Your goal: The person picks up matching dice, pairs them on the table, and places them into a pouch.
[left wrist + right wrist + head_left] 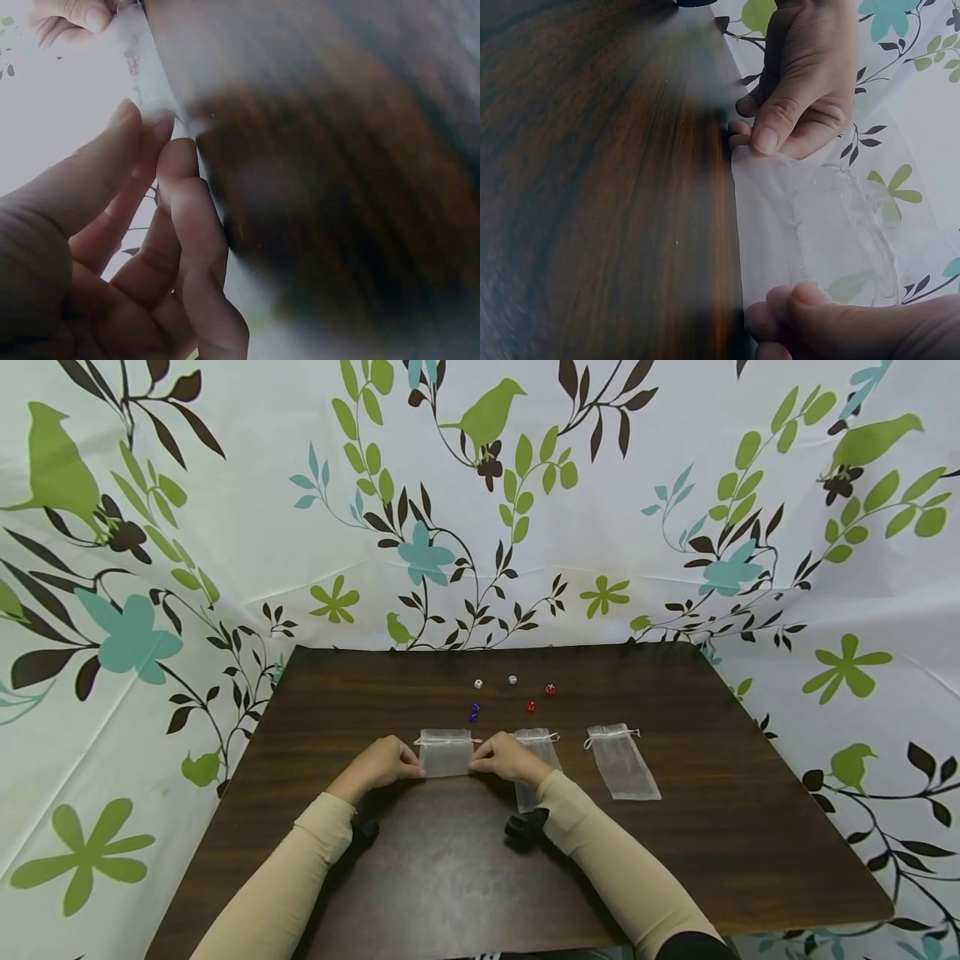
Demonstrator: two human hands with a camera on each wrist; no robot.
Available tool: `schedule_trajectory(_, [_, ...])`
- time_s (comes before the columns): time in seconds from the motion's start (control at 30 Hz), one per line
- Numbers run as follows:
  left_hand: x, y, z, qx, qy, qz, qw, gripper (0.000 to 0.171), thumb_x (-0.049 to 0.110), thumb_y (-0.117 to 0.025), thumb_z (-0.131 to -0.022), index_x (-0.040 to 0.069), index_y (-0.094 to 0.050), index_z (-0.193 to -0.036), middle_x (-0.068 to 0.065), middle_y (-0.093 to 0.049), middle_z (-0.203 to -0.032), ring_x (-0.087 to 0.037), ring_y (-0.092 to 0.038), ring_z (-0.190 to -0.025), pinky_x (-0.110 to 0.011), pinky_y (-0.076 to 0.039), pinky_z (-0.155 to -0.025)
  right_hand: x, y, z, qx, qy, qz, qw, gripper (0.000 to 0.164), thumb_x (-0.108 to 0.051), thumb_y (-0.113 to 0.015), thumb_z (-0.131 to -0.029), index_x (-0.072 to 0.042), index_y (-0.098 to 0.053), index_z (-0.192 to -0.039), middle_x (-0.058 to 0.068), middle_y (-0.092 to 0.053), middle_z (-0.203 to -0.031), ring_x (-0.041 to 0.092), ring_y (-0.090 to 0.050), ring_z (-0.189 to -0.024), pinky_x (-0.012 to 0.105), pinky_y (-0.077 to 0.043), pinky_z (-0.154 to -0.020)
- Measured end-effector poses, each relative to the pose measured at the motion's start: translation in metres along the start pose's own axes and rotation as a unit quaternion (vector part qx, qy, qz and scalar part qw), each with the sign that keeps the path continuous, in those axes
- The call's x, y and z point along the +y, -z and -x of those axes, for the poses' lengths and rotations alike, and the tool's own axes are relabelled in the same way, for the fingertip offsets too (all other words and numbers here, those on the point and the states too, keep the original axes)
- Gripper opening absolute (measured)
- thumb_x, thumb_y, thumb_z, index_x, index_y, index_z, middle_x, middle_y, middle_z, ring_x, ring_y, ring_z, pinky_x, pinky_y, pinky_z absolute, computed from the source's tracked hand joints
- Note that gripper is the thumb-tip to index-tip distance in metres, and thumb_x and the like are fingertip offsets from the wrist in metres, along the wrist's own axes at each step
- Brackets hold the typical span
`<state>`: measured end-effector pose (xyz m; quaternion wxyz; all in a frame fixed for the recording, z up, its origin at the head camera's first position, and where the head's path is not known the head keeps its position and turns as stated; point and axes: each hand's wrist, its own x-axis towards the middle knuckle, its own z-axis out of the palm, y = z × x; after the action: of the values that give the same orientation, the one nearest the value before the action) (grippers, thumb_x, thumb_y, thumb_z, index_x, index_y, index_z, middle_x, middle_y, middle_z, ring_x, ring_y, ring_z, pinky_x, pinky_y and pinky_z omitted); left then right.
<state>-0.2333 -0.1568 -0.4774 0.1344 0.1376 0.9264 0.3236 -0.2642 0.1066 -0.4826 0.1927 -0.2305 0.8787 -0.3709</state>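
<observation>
A sheer white drawstring pouch [447, 756] lies at the middle of the table, its drawstring edge facing away from me. It looks shorter than the two other pouches; whether it is folded I cannot tell. My left hand [384, 762] pinches its near left corner between thumb and fingers. At the near right corner, my right hand [512, 758] pinches the pouch likewise. The right wrist view shows the see-through mesh [817, 225] stretched between both hands. Partly under my right hand and wrist lies a second pouch [537, 743]. Farther right lies a third pouch [624, 764].
Beyond the pouches sit small dice: a white die [478, 684] and another white one, a red die [550, 689] and a smaller-looking red one, and two blue dice [474, 713] close together. The dark wooden table [750, 843] meets a patterned curtain [465, 485] behind and at the sides.
</observation>
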Motion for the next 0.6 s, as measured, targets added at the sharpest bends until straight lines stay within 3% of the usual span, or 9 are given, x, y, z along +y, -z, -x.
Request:
schedule_trajectory(0.27, [0.001, -0.0014, -0.0018, -0.002, -0.012, -0.001, 0.9999, 0.013, 0.022, -0.079, -0.09, 0.011, -0.081, -0.082, 0.005, -0.07, -0.077, -0.012, -0.05, -0.068, -0.029, -0.044, -0.063, 0.0037, 0.0009, -0.0002, 0.011, 0.003, -0.006, 1.0, 0.009, -0.014, -0.076, -0.092, -0.006, -0.081, -0.092, 0.004, -0.077, -0.096, 0.01, -0.065, -0.088, 0.028, -0.052, -0.08])
schedule_trajectory(0.6, [-0.0013, 0.0041, -0.0005, 0.0, 0.0, 0.013, 0.9999, 0.012, 0.025, -0.08, -0.089, 0.013, -0.077, -0.087, 0.005, -0.066, -0.077, -0.013, -0.054, -0.067, -0.03, -0.046, -0.062, 0.003, -0.0032, -0.0008, 0.02, 0.001, -0.003, 1.0, 0.01, -0.015, -0.076, -0.092, -0.007, -0.082, -0.091, 0.003, -0.077, -0.095, 0.006, -0.062, -0.083, 0.025, -0.05, -0.077])
